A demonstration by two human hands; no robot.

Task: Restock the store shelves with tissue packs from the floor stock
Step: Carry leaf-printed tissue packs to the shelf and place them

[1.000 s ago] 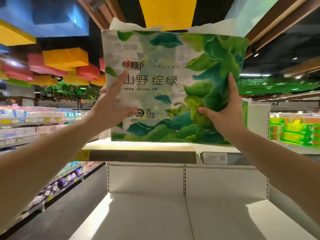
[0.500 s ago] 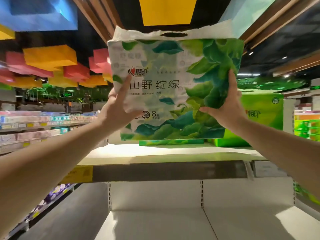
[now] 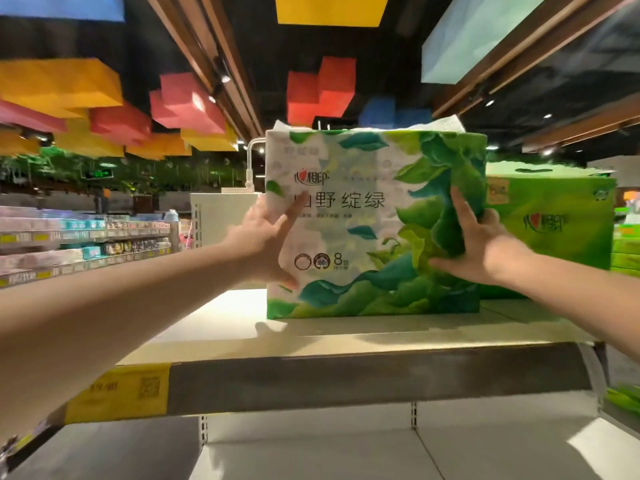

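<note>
I have the tissue pack (image 3: 374,223) standing upright on the top shelf (image 3: 214,327), its printed front facing me and its bottom edge resting on the pale shelf board, set back from the front lip. It sits between my two hands, at arm's reach and about level with my eyes.

My left hand (image 3: 263,244) lies flat against the pack's left front edge, fingers straight and spread, the fingertips reaching onto the white part of the print near the brand mark, the thumb low by the round icons. Nothing is curled there; the hand presses rather than grasps.

My right hand (image 3: 481,244) is on the pack's right side, over the dark green leaves. Its fingers stretch up along the front near the corner and the thumb runs along the lower front, so the hand cups the corner with straight fingers, open against the wrapper.

Just beside the pack on its right, partly behind my right hand, stands a green tissue pack (image 3: 561,220) on the same shelf; I cannot tell whether the two touch. A yellow price label (image 3: 117,393) sits on the shelf's front rail, below my left forearm. The lower shelf (image 3: 311,459) shows beneath.
</note>
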